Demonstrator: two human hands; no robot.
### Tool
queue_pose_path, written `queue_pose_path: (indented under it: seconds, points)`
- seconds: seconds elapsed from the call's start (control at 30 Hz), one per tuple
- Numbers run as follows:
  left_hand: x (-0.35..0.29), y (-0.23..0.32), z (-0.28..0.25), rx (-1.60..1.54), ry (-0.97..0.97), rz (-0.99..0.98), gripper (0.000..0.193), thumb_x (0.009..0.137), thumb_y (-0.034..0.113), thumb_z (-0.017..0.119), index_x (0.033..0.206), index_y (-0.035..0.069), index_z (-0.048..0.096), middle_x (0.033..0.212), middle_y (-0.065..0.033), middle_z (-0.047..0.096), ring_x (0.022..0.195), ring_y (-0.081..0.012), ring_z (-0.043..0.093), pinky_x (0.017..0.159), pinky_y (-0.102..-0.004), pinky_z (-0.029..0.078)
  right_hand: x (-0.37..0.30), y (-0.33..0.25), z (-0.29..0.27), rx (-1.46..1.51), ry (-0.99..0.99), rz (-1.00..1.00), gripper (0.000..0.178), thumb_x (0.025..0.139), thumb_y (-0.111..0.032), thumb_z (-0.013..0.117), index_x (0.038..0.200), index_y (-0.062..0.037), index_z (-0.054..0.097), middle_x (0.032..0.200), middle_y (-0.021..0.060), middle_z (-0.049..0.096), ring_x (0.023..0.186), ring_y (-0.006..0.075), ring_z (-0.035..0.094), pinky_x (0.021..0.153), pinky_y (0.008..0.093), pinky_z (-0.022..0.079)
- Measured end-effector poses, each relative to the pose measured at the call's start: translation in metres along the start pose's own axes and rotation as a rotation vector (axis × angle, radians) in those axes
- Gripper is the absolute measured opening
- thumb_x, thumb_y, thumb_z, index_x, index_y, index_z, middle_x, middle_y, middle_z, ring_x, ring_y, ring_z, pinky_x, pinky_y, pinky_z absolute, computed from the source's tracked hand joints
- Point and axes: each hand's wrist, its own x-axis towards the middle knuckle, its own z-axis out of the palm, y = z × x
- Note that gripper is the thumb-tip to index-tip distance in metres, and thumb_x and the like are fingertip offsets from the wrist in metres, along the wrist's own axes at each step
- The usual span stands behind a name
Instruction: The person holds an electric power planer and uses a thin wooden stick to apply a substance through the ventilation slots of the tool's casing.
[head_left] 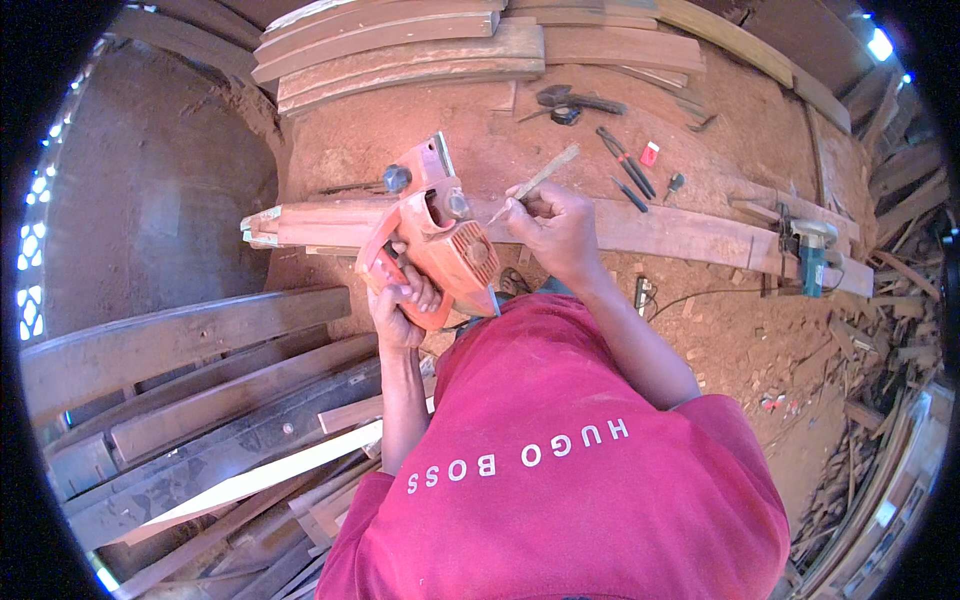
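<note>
My left hand (405, 300) grips the rear handle of an orange electric planer (465, 255), lifted and tilted above a long wooden beam (330, 222). A blue-black knob and a metal sole edge show on the planer's far side. In my right hand (560, 228), just right of the planer, a thin flat stick (543, 178) is pinched between thumb and fingers. Its narrow end points toward the planer, and the broader end slants up and away. Whether the stick touches the planer cannot be made out.
Pliers with red-and-black handles (628, 160), a black-handled tool (630, 194) and a small red-and-white box (650, 153) lie on the dusty bench. A green-and-grey power tool (814, 258) rests at the beam's right end. Stacked boards (410, 75) line the back; more planks (230, 380) lie left.
</note>
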Motion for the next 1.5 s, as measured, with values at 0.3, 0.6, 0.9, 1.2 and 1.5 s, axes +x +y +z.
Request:
queue_pose_path:
  seconds: [0.3,0.6,0.9,1.2,1.5]
  points:
    - [0.0,0.001,-0.006,0.069,-0.024,-0.021,0.052,0.075,0.009,0.052,0.127,0.004,0.047,0.06,-0.001,0.04,0.049,-0.0128,0.043,0.048,-0.0285,0.04,0.005,0.003,-0.001,-0.125,-0.097,-0.009,0.018,0.087,-0.005,0.071,0.102,0.0039,0.069,0.09,0.0075,0.071,0.083,0.0104,0.066,0.071,0.0269,0.056]
    - [0.0,0.0,-0.004,0.046,-0.011,0.005,0.054,0.075,0.007,0.05,0.129,0.007,0.044,0.061,-0.0025,0.04,0.049,-0.0142,0.043,0.049,-0.0298,0.041,0.007,0.011,0.0,-0.085,-0.113,-0.049,0.02,0.087,-0.007,0.071,0.104,0.0037,0.07,0.091,0.0099,0.072,0.085,0.011,0.066,0.072,0.0292,0.056]
    - [0.0,0.003,-0.001,0.093,-0.019,0.013,0.053,0.074,0.007,0.051,0.127,0.005,0.047,0.059,-0.0027,0.041,0.048,-0.0142,0.043,0.048,-0.0295,0.041,0.015,-0.011,-0.015,-0.15,-0.164,-0.006,0.021,0.088,-0.008,0.069,0.106,0.0039,0.069,0.092,0.0118,0.072,0.085,0.0124,0.068,0.075,0.03,0.056]
    - [0.001,0.001,-0.004,0.08,-0.02,-0.005,0.056,0.073,0.007,0.051,0.129,0.006,0.046,0.059,-0.0024,0.041,0.049,-0.0143,0.044,0.047,-0.0292,0.041,0.008,0.009,-0.001,-0.032,-0.075,-0.092,0.018,0.088,-0.002,0.067,0.105,0.0049,0.068,0.095,0.0098,0.072,0.09,0.0134,0.069,0.078,0.0281,0.056]
    - [0.002,0.002,-0.001,0.083,-0.016,0.012,0.056,0.074,0.006,0.052,0.129,0.005,0.045,0.06,-0.0031,0.041,0.048,-0.0151,0.044,0.047,-0.0304,0.042,0.002,0.008,0.006,-0.11,-0.136,-0.091,0.02,0.089,-0.007,0.068,0.105,0.0044,0.069,0.094,0.011,0.072,0.085,0.0133,0.068,0.073,0.0293,0.056]
